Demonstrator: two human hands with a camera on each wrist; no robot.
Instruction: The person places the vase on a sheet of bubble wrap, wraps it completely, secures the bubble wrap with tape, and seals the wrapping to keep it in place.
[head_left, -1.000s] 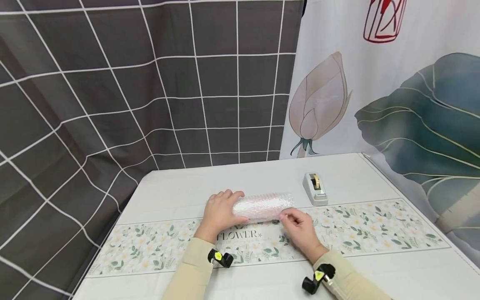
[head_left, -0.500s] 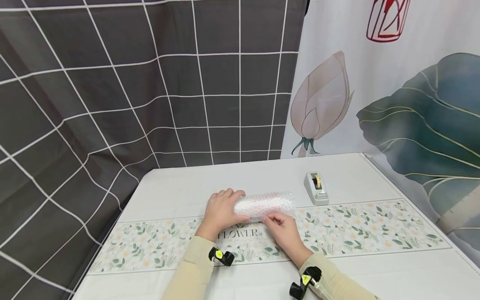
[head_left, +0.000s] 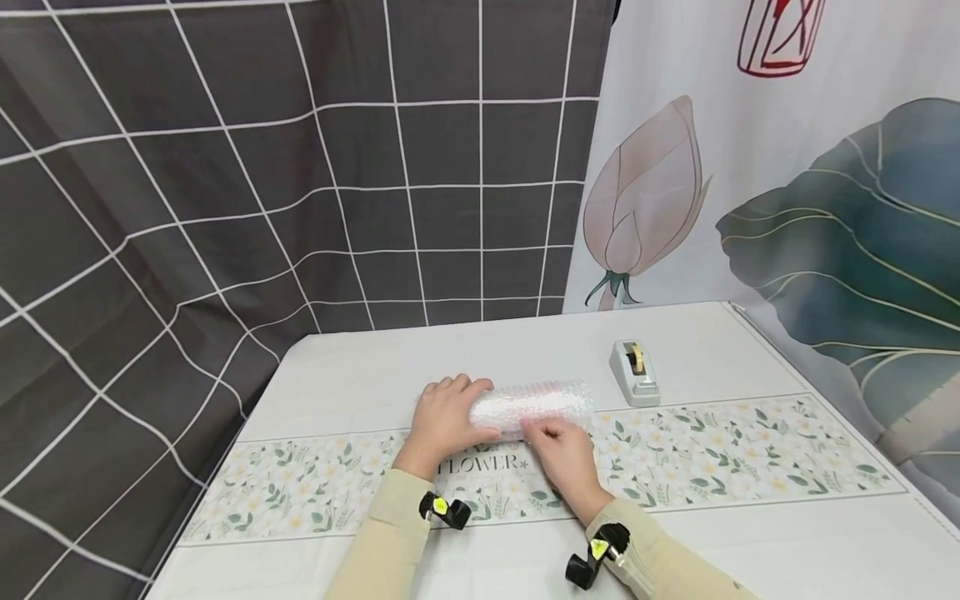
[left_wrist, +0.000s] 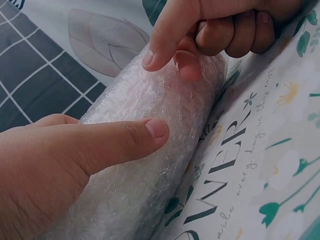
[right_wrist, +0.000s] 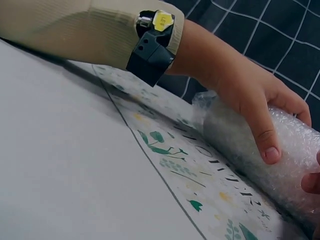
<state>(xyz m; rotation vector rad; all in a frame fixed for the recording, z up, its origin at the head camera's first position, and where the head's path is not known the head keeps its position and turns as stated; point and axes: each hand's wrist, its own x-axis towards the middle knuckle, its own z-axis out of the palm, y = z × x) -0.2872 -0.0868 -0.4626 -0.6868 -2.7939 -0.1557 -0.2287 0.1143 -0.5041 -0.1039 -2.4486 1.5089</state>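
A cylindrical bundle of clear bubble wrap (head_left: 540,402) lies on its side across the table, a faint pink tint showing through it. What is inside cannot be made out. My left hand (head_left: 442,421) grips its left end, the thumb laid along the near side and the fingers over the far side. At the front of the bundle is my right hand (head_left: 566,457). The left wrist view shows the right thumb and index fingertip against the bubble wrap (left_wrist: 175,110), apparently pinching its surface, while the other fingers (left_wrist: 240,37) stay curled.
A white tape dispenser (head_left: 635,375) with a roll of tape stands behind and to the right of the bundle. A floral printed band (head_left: 742,454) runs across the white tablecloth (head_left: 360,375). A dark grid curtain (head_left: 435,217) and a pale flower-print curtain (head_left: 675,275) hang behind.
My right hand has moved left along the bundle's near side, from its right end toward the middle, and slightly up onto its surface. The left hand keeps its grip.
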